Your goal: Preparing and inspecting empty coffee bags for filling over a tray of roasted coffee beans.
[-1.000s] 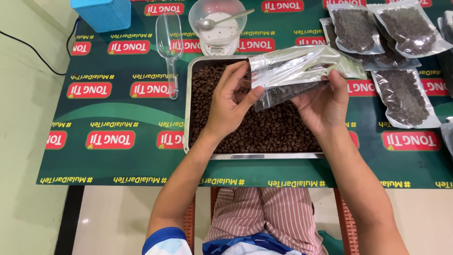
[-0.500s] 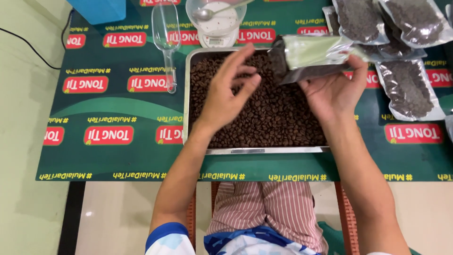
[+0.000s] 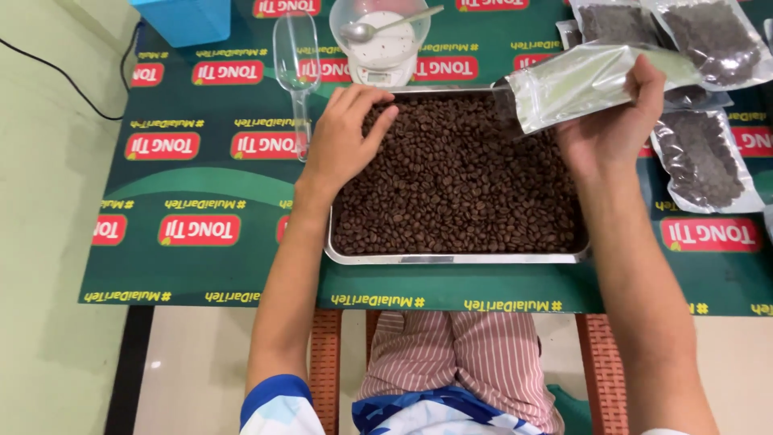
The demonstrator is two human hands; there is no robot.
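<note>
Held the empty silver-green pouch [image 3: 588, 80] in the right hand [image 3: 612, 129], grip closed round its bottom end, pouch lying level above the far right corner of the metal tray [image 3: 451, 259] with its mouth pointing left. Could not tell whether that mouth stood open. Rested the left hand [image 3: 342, 141] at the tray's far left corner, grip loose and holding nothing, fingertips on the coffee beans [image 3: 459, 185] that filled the tray. Looked like the stage of readying a pouch over the beans; judged that the mouth would need spreading and steadying with the free hand first. Beyond the tray, toward the far edge of the tabletop [image 3: 201, 177]: a clear scoop [image 3: 296, 56], and a bowl [image 3: 378, 28] with a spoon. Along the right edge, filled bags [image 3: 700, 157].
</note>
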